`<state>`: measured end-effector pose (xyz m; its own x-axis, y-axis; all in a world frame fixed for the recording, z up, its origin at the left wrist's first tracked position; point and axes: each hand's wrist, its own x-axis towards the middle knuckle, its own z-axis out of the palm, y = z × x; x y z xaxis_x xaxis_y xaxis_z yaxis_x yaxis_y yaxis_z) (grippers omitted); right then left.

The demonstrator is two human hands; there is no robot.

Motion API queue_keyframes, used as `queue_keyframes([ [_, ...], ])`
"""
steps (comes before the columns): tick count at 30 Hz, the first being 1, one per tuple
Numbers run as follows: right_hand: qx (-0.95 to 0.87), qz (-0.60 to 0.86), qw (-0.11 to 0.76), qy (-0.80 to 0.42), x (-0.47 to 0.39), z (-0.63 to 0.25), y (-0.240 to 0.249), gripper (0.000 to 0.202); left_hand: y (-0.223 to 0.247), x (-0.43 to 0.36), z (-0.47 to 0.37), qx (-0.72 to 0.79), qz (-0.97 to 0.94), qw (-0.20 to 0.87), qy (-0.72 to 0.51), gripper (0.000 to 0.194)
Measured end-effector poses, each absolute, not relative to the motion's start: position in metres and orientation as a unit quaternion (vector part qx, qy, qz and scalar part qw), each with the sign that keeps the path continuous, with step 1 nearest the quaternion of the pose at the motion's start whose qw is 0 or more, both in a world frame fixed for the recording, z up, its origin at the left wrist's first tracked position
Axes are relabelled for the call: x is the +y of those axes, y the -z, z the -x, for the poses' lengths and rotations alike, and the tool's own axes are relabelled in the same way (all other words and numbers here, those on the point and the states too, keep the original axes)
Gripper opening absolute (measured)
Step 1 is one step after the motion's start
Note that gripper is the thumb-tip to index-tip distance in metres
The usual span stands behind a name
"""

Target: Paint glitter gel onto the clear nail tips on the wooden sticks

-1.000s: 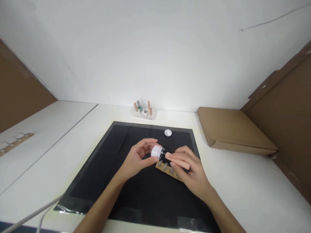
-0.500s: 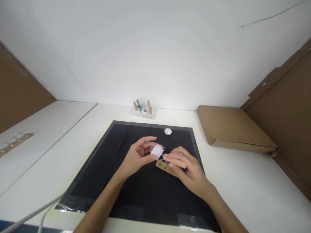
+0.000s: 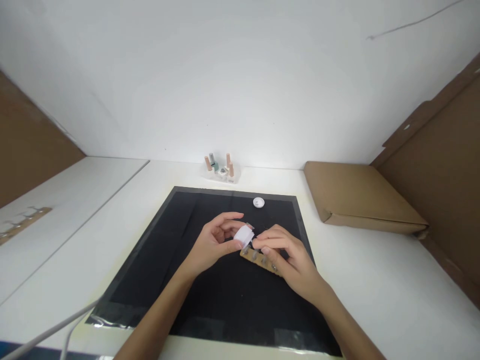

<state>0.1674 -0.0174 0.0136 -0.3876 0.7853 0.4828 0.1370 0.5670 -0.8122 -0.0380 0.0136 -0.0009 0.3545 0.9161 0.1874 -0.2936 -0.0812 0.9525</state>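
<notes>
My left hand [image 3: 215, 242] is closed around a small white squarish block [image 3: 243, 235], pinched between thumb and fingers. A small greyish tip [image 3: 249, 226] shows at the block's far side; I cannot make out what it is. My right hand [image 3: 288, 252] is closed in a pinch on a peach nail polish brush cap [image 3: 256, 244], mostly covered by the fingers, its end close to the white block. Directly below the hands, a tan strip [image 3: 260, 259] with several small clear nail-tip stands lies on the black mat [image 3: 210, 295].
A small round white dish [image 3: 258, 202] sits near the mat's back edge. Behind the mat, a clear tray [image 3: 217, 179] holds several polish bottles. A flat cardboard box [image 3: 360, 192] lies at right. Another strip with stands [image 3: 24, 224] is at far left; a cable [image 3: 56, 325] crosses the front left.
My right hand has turned and shifted slightly, so its fingers now cover most of the peach cap. More of the strip beneath shows. My left hand stays nearly still, the white block tilted slightly.
</notes>
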Motion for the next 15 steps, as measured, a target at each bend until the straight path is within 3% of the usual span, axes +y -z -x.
queue_keyframes([
  [8,-0.713,0.332,0.482,-0.386,-0.0181,-0.1661,-0.0116,0.014,0.0018,0.0135,0.0349,0.256,-0.531,0.635,-0.499,0.052],
  [15,-0.622,0.382,0.505,-0.460,-0.0176,-0.1599,-0.0091,0.022,0.0030,0.0139,0.0339,0.221,-0.505,0.669,-0.499,0.053],
])
